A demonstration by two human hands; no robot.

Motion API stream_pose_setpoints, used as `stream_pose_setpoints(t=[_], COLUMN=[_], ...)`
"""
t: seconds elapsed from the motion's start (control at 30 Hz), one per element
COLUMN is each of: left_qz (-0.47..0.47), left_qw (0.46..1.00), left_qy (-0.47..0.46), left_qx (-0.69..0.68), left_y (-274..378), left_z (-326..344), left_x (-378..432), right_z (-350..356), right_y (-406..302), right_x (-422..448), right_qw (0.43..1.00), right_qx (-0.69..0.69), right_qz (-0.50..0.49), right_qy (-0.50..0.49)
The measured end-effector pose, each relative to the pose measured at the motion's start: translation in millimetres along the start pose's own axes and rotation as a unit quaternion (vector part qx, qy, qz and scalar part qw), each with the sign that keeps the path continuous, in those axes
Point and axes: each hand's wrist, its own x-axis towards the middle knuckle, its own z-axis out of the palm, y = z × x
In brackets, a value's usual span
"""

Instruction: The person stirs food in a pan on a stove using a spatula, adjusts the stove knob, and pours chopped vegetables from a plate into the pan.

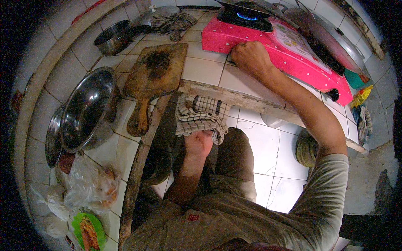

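A folded checked kitchen cloth (202, 116) is bunched in my left hand (199, 142), just below the front edge of the counter. My right hand (251, 58) reaches to the left end of the front panel of a pink two-burner gas stove (289, 61). Its fingers curl around the left control knob, which the hand itself hides. The right control knob (333, 94) is in plain sight. A blue flame (246, 16) burns at the left burner, under a dark pan (245, 7) that is partly cut off by the top of the picture.
A wooden cutting board (157, 69) with a dark scorched patch lies left of the stove. Around it are a saucepan (113, 37), a crumpled cloth (172, 25) and a steel bowl (89, 109). Plastic bags (91, 182) and a green leaf-shaped dish (89, 232) sit nearer. A lidded wok (329, 34) covers the right burner.
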Motion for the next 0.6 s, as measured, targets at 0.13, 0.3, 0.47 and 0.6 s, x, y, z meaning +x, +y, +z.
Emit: stream_pose_setpoints(t=[0.13, 0.3, 0.47, 0.6], left_qz=[-0.006, -0.014, -0.095, -0.036], left_qw=[0.998, 0.997, 0.970, 0.998], left_qy=[-0.026, -0.037, -0.113, 0.025], left_qx=[-0.063, -0.073, -0.194, -0.048], left_y=[4.8, 11.4, 18.2, 14.0], left_z=[20.3, 30.9, 12.0, 41.5], left_x=[2.9, 1.3, 5.8, 2.3], right_z=[-0.9, -1.3, 2.3, -1.3], right_y=[4.1, 2.7, 4.0, 4.8], right_x=[-1.4, -0.1, -0.7, -0.4], right_qw=[1.000, 1.000, 0.999, 0.999], right_qx=[-0.004, -0.016, -0.022, -0.028], right_qz=[-0.018, -0.011, -0.031, -0.036], right_qy=[-0.007, -0.025, -0.020, -0.024])
